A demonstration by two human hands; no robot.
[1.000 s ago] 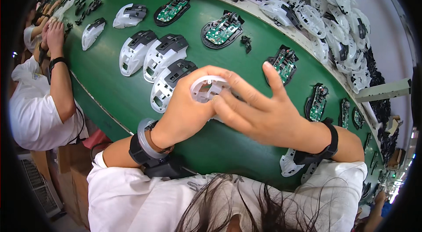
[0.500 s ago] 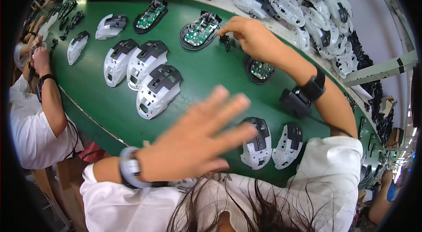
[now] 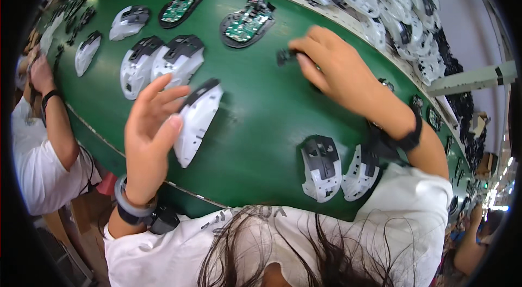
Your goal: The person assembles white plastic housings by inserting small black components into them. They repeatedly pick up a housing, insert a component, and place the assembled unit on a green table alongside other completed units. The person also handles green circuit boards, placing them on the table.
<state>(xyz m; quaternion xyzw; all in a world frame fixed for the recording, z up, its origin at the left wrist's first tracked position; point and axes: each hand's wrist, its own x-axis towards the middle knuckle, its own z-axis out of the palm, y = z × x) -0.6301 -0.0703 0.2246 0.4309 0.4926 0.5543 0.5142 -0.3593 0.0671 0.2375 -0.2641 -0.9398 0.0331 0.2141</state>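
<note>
My left hand (image 3: 149, 137) has its thumb and fingers on the edge of a white-and-grey mouse top shell (image 3: 200, 126), which is tipped up on its side. Between the fingertips of my right hand (image 3: 334, 69) is a small black part (image 3: 285, 57), too small to make out further. Just left of the right hand lies a mouse base with a green circuit board (image 3: 246, 25); a second mouse base (image 3: 182, 7) lies farther left. Two mouse shells (image 3: 182, 58) rest side by side beyond my left hand. Two more shells (image 3: 321, 167) lie near me, below my right forearm.
White shells (image 3: 391, 10) are heaped on the ledge at the far right. More shells (image 3: 130, 22) and black parts (image 3: 79, 18) lie at the left of the green table (image 3: 261, 118). Another person's arm (image 3: 54, 107) reaches in at the left.
My left hand has swung left onto the front shell, now tilted up. My right hand has drawn the black part away from the mouse base, slightly right and toward me.
</note>
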